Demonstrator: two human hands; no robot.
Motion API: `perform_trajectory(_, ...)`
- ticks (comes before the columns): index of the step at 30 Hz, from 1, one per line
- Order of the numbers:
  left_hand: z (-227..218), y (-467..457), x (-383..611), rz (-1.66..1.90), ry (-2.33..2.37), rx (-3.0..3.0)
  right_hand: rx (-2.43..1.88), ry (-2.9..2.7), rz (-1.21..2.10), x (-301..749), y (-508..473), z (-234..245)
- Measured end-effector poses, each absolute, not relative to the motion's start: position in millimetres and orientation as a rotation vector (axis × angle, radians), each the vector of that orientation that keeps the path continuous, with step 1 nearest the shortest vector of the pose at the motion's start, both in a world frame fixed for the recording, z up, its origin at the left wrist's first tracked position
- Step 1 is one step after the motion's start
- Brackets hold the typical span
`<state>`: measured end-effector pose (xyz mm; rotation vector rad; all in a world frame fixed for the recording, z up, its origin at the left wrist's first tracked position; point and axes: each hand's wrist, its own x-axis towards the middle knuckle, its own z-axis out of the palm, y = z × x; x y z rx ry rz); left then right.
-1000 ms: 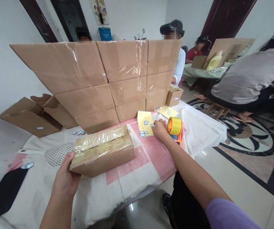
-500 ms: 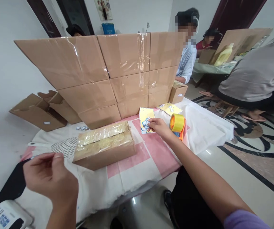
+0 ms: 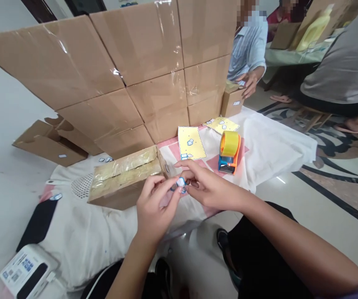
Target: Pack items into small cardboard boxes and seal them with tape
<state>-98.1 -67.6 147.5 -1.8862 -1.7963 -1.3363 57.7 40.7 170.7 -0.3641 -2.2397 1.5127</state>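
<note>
Between my two hands is a small white sticker with a blue edge (image 3: pixel 181 182). My left hand (image 3: pixel 157 203) pinches it from the left, and the fingertips of my right hand (image 3: pixel 208 185) close on it from the right. Just behind them lies a taped cardboard box (image 3: pixel 125 178), its top covered with yellowish tape. A yellow sheet with blue-and-white drawings (image 3: pixel 194 143) stands beyond my right hand. To the right of that is an orange and blue tape dispenser (image 3: pixel 227 162) with a yellow roll.
A tall cardboard partition (image 3: pixel 154 54) rises behind the table. Open cardboard boxes (image 3: pixel 54 139) stand at the left. A white device (image 3: pixel 25 270) sits front left. Across the partition a person's hand (image 3: pixel 251 85) touches a small box (image 3: pixel 232 101).
My right hand has come back from the yellow sheet with a sticker. My left hand has moved right to meet it. The view has tilted downward.
</note>
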Motion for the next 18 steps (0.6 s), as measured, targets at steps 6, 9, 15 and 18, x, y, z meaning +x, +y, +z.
perform_trajectory(6, 141, -60, -93, -1.309, -1.823, -1.973, -0.378, -2.313, 1.412, 75, 38, 171)
perform_trajectory(9, 139, -60, -94, -1.168, -1.707, -2.069, -0.408, -2.292, 1.414, 79, 38, 170)
perform_trajectory(15, 140, -63, -94, -0.890, -1.556, -2.086, -0.445, -2.148, 1.534, 79, 40, 166)
perform_trajectory(18, 140, -64, -92, -0.815, -1.549, -2.061, -0.461, -2.062, 1.702, 77, 41, 161)
